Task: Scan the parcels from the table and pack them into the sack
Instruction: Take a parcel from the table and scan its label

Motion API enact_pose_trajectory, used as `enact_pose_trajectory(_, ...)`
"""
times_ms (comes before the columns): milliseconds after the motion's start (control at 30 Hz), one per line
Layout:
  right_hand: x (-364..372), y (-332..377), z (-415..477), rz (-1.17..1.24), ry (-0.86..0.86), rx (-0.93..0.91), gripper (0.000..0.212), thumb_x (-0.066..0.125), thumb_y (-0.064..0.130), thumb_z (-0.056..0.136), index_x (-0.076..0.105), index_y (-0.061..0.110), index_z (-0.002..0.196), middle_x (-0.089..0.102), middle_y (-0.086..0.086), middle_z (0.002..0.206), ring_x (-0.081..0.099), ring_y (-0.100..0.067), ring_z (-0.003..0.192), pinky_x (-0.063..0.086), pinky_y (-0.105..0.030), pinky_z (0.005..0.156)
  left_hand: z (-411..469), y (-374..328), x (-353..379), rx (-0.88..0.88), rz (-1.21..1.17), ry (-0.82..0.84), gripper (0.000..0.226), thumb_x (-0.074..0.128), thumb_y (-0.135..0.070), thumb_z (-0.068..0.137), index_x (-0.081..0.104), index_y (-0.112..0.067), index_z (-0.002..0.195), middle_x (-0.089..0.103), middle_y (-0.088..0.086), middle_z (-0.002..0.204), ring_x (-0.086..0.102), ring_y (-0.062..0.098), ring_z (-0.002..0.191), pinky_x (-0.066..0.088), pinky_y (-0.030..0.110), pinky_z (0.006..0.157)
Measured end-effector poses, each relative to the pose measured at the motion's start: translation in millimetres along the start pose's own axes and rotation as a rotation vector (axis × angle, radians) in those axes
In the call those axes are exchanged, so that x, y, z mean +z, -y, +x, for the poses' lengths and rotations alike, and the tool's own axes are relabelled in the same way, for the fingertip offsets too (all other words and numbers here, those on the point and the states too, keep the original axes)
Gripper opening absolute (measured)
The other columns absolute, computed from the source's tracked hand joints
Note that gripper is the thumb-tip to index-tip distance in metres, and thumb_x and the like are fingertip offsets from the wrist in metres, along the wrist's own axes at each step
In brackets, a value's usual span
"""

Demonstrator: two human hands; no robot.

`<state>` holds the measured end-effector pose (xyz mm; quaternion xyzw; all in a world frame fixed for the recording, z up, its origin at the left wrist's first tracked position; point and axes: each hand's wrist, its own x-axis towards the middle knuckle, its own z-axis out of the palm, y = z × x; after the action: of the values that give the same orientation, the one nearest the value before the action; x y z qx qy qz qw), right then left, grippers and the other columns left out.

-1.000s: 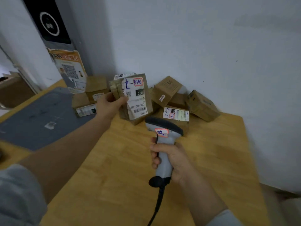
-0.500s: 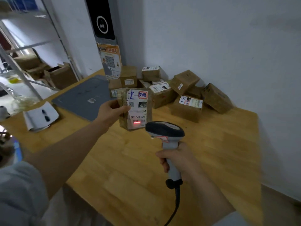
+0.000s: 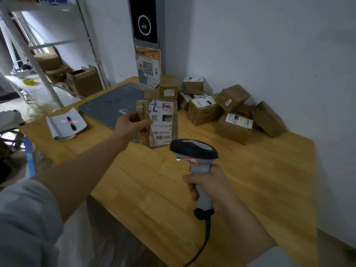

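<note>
My left hand grips a flat brown parcel upright above the wooden table, its white label with a barcode facing me. My right hand holds a grey and black barcode scanner by the handle, its head just below and right of the parcel. Several brown cardboard parcels lie piled at the table's far side against the wall. The sack is not clearly in view.
A grey pad lies on the table's left part, with a white notebook near the left edge showing a red scan line. A metal shelf rack with boxes stands at the left. A poster leans at the wall.
The parcel has come away from the pile towards me and left. The red scan line, on the label half a second ago, now falls on the notebook. My view has swung left.
</note>
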<state>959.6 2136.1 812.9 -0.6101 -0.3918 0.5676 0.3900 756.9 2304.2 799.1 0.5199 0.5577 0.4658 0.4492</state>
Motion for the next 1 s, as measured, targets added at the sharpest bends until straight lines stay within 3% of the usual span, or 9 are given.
enact_pose_trajectory(200, 15.6, 2.9, 4.8, -0.015, 0.013, 0.005, 0.025, 0.068, -0.002, 0.081, 0.055, 0.003, 0.060, 0.056, -0.008, 0.050, 0.045, -0.018, 0.038, 0.040, -0.026, 0.044, 1.0, 3.6, -15.5, -0.008, -0.009, -0.018, 0.031, 0.073, -0.011, 0.080, 0.064, -0.009, 0.110, 0.070, 0.003, 0.100, 0.068, 0.016, 0.092, 0.056, 0.029, 0.080)
enact_pose_trajectory(333, 21.1, 6.7, 9.7, -0.012, 0.024, -0.001, 0.023, 0.067, -0.002, 0.081, 0.055, 0.003, 0.063, 0.055, -0.009, 0.051, 0.045, -0.018, 0.038, 0.041, -0.026, 0.044, 4.3, 4.4, -24.8, -0.013, -0.023, -0.031, 0.021, 0.073, -0.012, 0.080, 0.065, -0.017, 0.099, 0.070, 0.002, 0.101, 0.068, 0.016, 0.093, 0.055, 0.030, 0.082)
enact_pose_trajectory(500, 26.9, 9.2, 14.9, -0.041, 0.048, -0.017, 0.022, 0.067, -0.003, 0.081, 0.055, 0.003, 0.062, 0.055, -0.008, 0.050, 0.046, -0.018, 0.038, 0.041, -0.026, 0.044, 9.3, 7.7, -35.8, -0.029, -0.021, -0.062, 0.025, 0.075, -0.013, 0.079, 0.065, -0.015, 0.102, 0.070, 0.003, 0.101, 0.068, 0.018, 0.095, 0.056, 0.033, 0.084)
enact_pose_trajectory(667, 32.7, 10.8, 20.7, -0.043, 0.068, -0.023, 0.025, 0.067, -0.002, 0.081, 0.055, 0.003, 0.059, 0.055, -0.007, 0.049, 0.046, -0.018, 0.037, 0.041, -0.026, 0.045, 8.0, 9.1, -44.4, -0.024, -0.013, -0.078, 0.018, 0.074, -0.014, 0.080, 0.064, -0.022, 0.093, 0.070, 0.001, 0.099, 0.069, 0.015, 0.091, 0.056, 0.031, 0.081)
enact_pose_trajectory(900, 41.7, 11.8, 24.0, -0.037, 0.098, -0.034, 0.027, 0.066, -0.003, 0.081, 0.054, 0.003, 0.057, 0.055, -0.007, 0.048, 0.044, -0.018, 0.036, 0.041, -0.025, 0.044, 4.0, 8.3, -58.6, -0.024, 0.002, -0.100, 0.023, 0.073, -0.015, 0.082, 0.064, -0.017, 0.103, 0.070, -0.002, 0.098, 0.068, 0.010, 0.089, 0.055, 0.022, 0.072)
enact_pose_trajectory(1000, 47.5, 11.8, 25.2, -0.029, 0.110, -0.035, 0.026, 0.066, -0.003, 0.081, 0.054, 0.002, 0.058, 0.054, -0.007, 0.048, 0.044, -0.017, 0.035, 0.040, -0.024, 0.043, 2.0, 8.9, -64.9, -0.032, 0.010, -0.120, 0.029, 0.073, -0.017, 0.081, 0.064, -0.015, 0.109, 0.070, 0.000, 0.101, 0.067, 0.012, 0.092, 0.056, 0.026, 0.077)
